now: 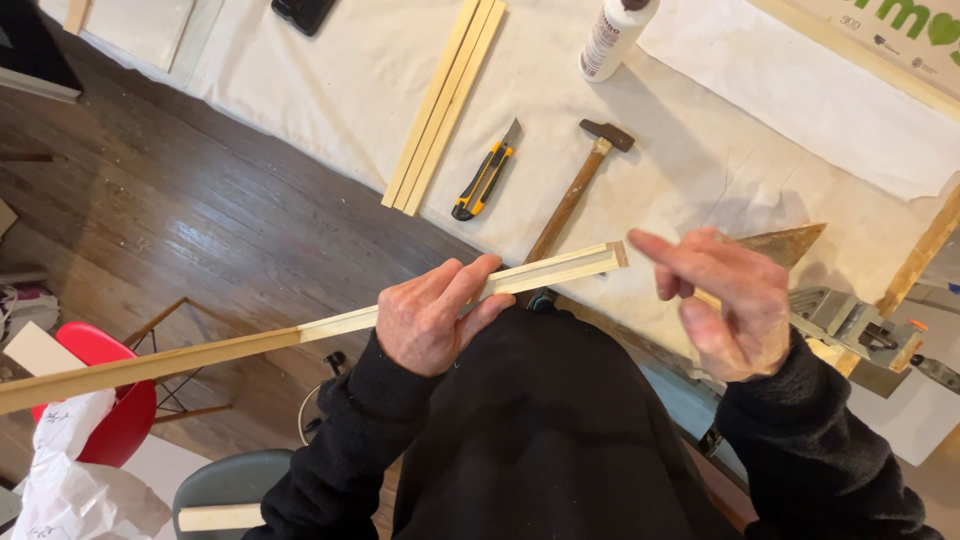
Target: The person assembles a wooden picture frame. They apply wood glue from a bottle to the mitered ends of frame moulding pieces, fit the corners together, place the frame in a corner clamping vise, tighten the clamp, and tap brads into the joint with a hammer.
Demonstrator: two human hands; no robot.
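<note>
Pale wood strip [300,335], yellow-and-black utility knife [483,183], black sleeves [340,440], red chair [110,400], cream cloth [330,90].

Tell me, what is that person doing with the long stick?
The person's left hand grips a long, thin wooden strip and holds it out sideways. The right hand is lifted beside the strip's end with a finger pointing toward it, not touching. On the cloth-covered table lie a hammer, a yellow utility knife, more wooden strips and a white glue bottle.
</note>
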